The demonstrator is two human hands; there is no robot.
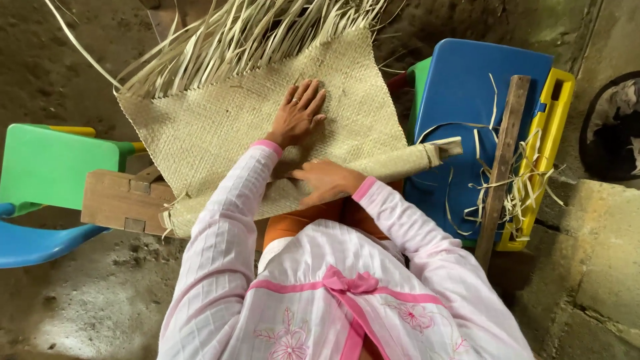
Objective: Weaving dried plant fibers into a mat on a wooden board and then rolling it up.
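Overhead view of a seated person in a pink-and-white striped garment working on a woven mat. At far left, a green and blue plastic chair (pixel 47 180) stands on the dirt floor (pixel 80 300). Just beside it, a wooden block (pixel 120 200) juts out from under the rolled near edge of the mat.

The woven mat (pixel 220 127), pale straw in colour, lies spread in front of the person, with its finished part nearest the body. Its far edge ends in loose, unwoven strips (pixel 247 33) that fan away toward the top of the frame. The near edge is wound into a rolled section (pixel 400 160) that runs from the wooden block across the lap to the blue chair on the right.

The left hand (pixel 299 113) lies flat on the mat, palm down, fingers extended and slightly spread; it grasps nothing. The right hand (pixel 327 181) rests on the mat just beside the roll, fingers loosely curled and pressed against the weave; whether it pinches a strip cannot be told.

To the right, a blue chair seat (pixel 467 100) supports the end of the roll. A wooden slat (pixel 503 160) lies across it at a slant, amid loose cut strips (pixel 520 193). A yellow chair frame (pixel 550 133) borders the blue seat. At far right are concrete blocks (pixel 600 253).
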